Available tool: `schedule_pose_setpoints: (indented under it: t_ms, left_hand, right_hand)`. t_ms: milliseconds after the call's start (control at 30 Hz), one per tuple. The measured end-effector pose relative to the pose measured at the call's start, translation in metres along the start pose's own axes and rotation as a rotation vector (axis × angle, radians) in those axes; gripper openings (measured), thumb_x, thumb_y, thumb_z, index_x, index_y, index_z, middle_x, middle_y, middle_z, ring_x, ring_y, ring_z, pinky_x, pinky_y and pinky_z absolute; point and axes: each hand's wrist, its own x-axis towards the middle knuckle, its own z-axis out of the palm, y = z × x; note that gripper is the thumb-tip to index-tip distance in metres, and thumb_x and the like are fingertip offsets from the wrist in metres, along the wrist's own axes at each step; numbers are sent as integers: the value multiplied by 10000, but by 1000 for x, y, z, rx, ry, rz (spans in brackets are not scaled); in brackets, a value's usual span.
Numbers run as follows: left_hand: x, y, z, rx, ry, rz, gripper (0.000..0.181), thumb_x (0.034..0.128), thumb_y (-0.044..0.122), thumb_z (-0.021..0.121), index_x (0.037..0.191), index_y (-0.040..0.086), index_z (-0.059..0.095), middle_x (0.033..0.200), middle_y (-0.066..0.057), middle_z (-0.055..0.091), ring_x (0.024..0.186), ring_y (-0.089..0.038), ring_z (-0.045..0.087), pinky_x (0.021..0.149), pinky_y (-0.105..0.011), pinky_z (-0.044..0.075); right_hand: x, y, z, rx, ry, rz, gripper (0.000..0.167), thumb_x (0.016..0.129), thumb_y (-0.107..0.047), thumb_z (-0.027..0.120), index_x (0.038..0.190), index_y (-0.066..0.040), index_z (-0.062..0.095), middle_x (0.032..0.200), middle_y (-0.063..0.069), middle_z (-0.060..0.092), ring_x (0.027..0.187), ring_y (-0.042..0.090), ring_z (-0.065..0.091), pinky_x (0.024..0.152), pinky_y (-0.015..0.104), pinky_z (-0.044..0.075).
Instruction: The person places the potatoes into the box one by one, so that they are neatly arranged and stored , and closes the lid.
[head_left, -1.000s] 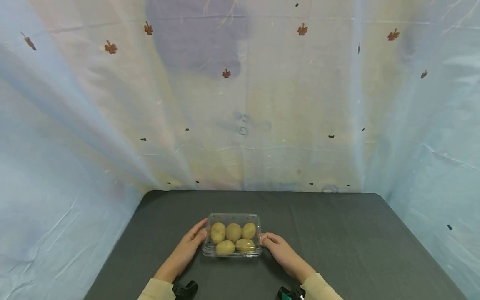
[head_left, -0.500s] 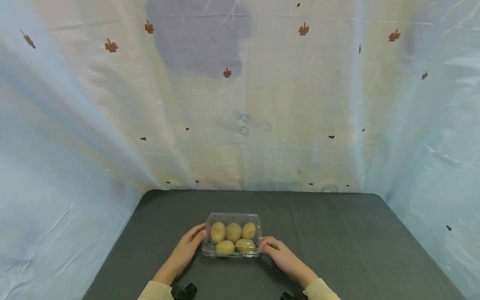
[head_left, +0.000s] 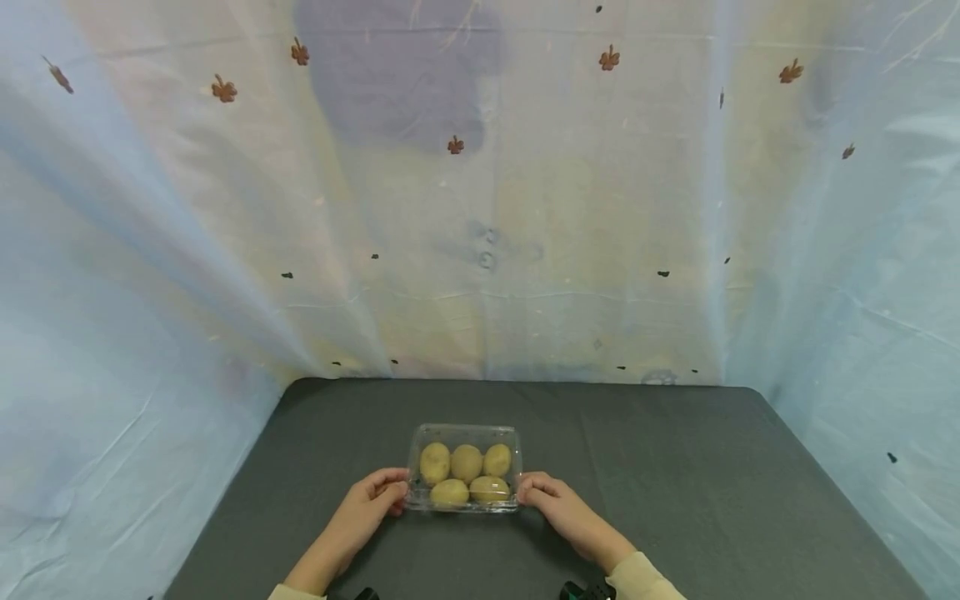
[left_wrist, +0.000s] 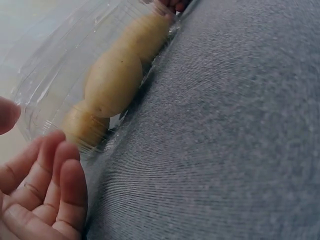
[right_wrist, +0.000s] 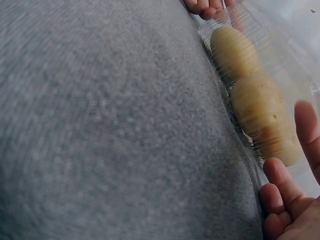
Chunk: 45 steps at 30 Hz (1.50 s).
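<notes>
A clear plastic clamshell box [head_left: 465, 434] rests on the dark cloth, holding several yellow-brown potatoes [head_left: 467, 463]. At its left end is my left hand [head_left: 360, 510], fingertips against or very near the front left corner. The left wrist view shows that hand's fingers [left_wrist: 70, 185] loosely bent, with the thumb apart from them. By the front right corner, my right hand [head_left: 561, 510] touches the box's end. In the right wrist view, its thumb [right_wrist: 306, 120] stands away from the fingers [right_wrist: 280, 175], which lie at the end wall. Neither hand visibly pinches the box.
A dark grey cloth covers the table [head_left: 675, 475]. Pale printed sheeting [head_left: 480, 208] hangs behind it and along both sides. Black straps [head_left: 588, 590] show at the wrists.
My left hand has slid toward me along the box's left end, from the side to the front corner. My right hand has shifted slightly toward me. The box has hardly moved.
</notes>
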Motion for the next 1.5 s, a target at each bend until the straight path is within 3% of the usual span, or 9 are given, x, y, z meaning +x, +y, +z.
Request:
schedule_pose_setpoints:
  t_ms: [133,500,800,1033,1233,1500]
  left_hand:
    - [0,-1,-1,-30,-45,5,456,967,274,602,1291,-42,546,980,-110,679,875,-235,632,726,-346,558]
    - [1,1,-1,-81,-113,19,443,980,185,586,1332,-61,478,987,-147,668,903,-283,626,737,-365,556]
    - [0,3,-2,-31,-125,38,427,983,171,580,1333,-53,478,953,-143,656,846,-263,612,690,-350,545]
    - [0,1,-4,-36,-115,26,460,976,215,593,1349,-31,485,978,-130,665,885,-269,615,725,-349,545]
    - [2,-5,-6,-70,-99,11,547,968,327,600,1383,-9,482,1156,-139,640,1020,-272,608,816,-345,545]
    - [10,-4,1,-58,-14,41,471,975,291,594,1367,39,532,1234,-102,614,1067,-213,592,852,-311,530]
  right_hand:
    - [0,1,-1,-1,-7,3,302,1019,-276,495,936,-16,624,1291,98,523,1294,307,391,1035,476,343]
    - [-1,1,-1,1,-7,-6,289,1031,-252,474,945,-17,617,1307,95,508,1270,279,405,998,450,370]
    - [-1,2,-3,-2,-25,2,313,1035,-283,467,942,-11,592,1387,120,449,1335,325,341,1018,480,344]
    - [0,4,-3,10,-31,3,321,1027,-323,478,955,-38,608,1409,126,442,1356,349,328,1029,493,343]
    - [0,5,-3,36,-17,-6,326,1018,-324,500,995,-27,633,1392,127,470,1349,334,347,1055,476,337]
    - [1,2,0,67,5,9,326,1023,-335,488,1037,-25,587,1184,69,541,1260,255,410,934,417,380]
